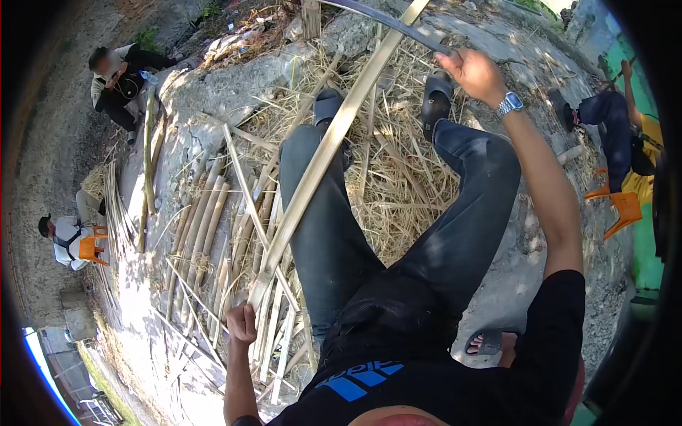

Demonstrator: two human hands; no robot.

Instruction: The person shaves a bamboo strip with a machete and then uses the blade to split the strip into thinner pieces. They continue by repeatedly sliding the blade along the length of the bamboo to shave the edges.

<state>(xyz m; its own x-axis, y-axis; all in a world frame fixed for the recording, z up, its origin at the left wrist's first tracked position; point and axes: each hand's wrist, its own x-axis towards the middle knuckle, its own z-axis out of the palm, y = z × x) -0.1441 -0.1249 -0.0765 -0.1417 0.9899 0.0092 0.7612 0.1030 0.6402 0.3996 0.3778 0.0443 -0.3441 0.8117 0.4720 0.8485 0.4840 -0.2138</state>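
Observation:
In the head view, my left hand (pixel 241 323) is closed around the lower end of a long split bamboo strip (pixel 323 170). The strip slants up across my right-of-left-hand thigh to the top edge of the view. My right hand (pixel 474 74) grips a long, slightly curved machete (pixel 383 21), its handle hidden in my fist. The blade crosses the strip near its upper end; whether it touches cannot be made out. Pale bamboo shavings (pixel 405 206) cover the ground between my legs.
Cut bamboo poles (pixel 202 220) and thin split strips (pixel 266 341) lie at left. Two people (pixel 117 82) (pixel 67 238) sit farther left, near a bundle of strips (pixel 117 202). Another person (pixel 611 124) sits at right by an orange chair (pixel 625 207). A sandalled foot (pixel 490 342) shows at lower right.

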